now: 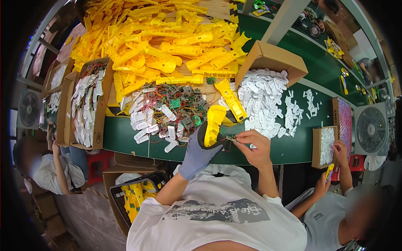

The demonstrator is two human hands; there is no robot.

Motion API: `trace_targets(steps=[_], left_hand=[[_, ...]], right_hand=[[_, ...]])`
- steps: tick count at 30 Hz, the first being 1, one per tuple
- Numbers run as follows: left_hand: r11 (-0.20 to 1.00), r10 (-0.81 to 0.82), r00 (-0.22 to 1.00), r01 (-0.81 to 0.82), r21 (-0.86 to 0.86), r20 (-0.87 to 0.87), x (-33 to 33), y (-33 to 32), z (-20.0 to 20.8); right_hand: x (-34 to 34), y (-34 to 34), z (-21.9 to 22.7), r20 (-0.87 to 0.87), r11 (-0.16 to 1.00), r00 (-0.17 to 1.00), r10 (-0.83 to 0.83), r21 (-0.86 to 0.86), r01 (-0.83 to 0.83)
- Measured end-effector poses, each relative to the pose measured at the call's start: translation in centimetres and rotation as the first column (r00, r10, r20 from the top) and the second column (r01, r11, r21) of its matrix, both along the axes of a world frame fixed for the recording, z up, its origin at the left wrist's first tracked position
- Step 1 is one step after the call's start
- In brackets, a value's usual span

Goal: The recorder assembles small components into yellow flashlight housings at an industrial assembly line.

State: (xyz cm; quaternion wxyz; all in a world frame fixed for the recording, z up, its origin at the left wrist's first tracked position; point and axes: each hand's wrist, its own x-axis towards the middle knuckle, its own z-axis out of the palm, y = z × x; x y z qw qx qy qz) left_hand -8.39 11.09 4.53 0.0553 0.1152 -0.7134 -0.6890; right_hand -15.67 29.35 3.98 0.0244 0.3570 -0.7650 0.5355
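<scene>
My left hand (196, 154), in a grey-blue glove with dark palm and fingers, is closed round a curved yellow plastic shell (215, 120) held up over the near table edge. Just right of it, my bare right hand (256, 149) pinches what looks like a small circuit board (230, 138) between thumb and fingertips. Beyond my left hand lies a tangled heap of green circuit boards (184, 102) with red and black wires and white plastic pieces. Another yellow shell half (231, 101) rests on the table past my hands.
A large pile of yellow shells (167, 42) covers the far table. At right, small white plastic parts (261, 102) spill from a tipped cardboard box (272, 56). A cardboard box (98, 121) of wired white pieces stands left. Co-workers sit on both sides; the right one holds a yellow piece (330, 170).
</scene>
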Motion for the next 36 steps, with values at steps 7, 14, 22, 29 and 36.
trace_targets(steps=[7, 14, 22, 29, 36], left_hand=[[0.939, 0.118, 0.989, -0.142, 0.312, 0.094, 0.0, -1.6, -1.2], [0.87, 0.152, 0.936, -0.279, -0.407, -0.317, -17.1, -2.3, 6.7], [0.374, -0.096, 0.995, 0.075, -0.924, 0.042, -41.9, -0.3, -1.7], [0.065, -0.127, 0.94, 0.328, -0.942, 0.318, -48.0, 2.0, -6.6], [0.271, -0.334, 0.741, 0.668, 0.694, -0.583, -40.1, -8.6, 6.3]], right_hand=[[0.2, -0.3, -0.4, 0.038, 1.0, 0.999, -0.009, 0.006, 0.009], [0.9, 2.1, -4.0, 0.46, 0.959, 0.887, 0.045, -0.268, 0.09], [2.3, 3.0, -4.0, 0.377, 0.98, 0.921, -0.093, -0.129, 0.152], [2.6, 5.7, -6.2, 0.478, 0.906, 0.832, -0.282, -0.153, 0.394], [1.5, 4.0, -7.3, 0.557, 0.891, 0.824, -0.102, -0.318, 0.325]])
